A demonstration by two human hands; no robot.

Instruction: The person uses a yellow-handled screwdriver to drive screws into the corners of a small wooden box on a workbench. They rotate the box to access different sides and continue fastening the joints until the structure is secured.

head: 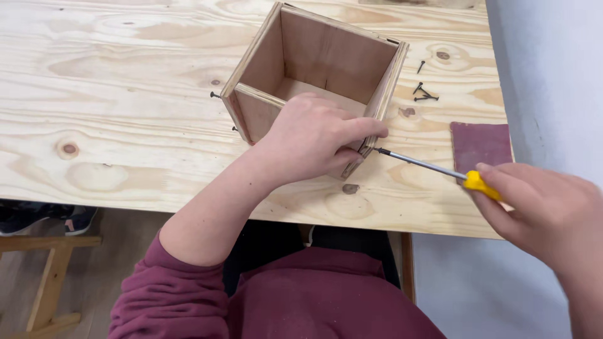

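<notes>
Left hand (pixel 311 138) clamps box (pixel 314 81) corner, right hand (pixel 553 216) wrapped round screwdriver (pixel 433 167) handle; tip low at the side panel beside the fingers (pixel 367 129), a slip could jab them

My left hand (pixel 314 138) hides the box's (pixel 314 69) near corner; my right hand (pixel 553 216) conceals most of the screwdriver's (pixel 433 166) yellow handle.
</notes>
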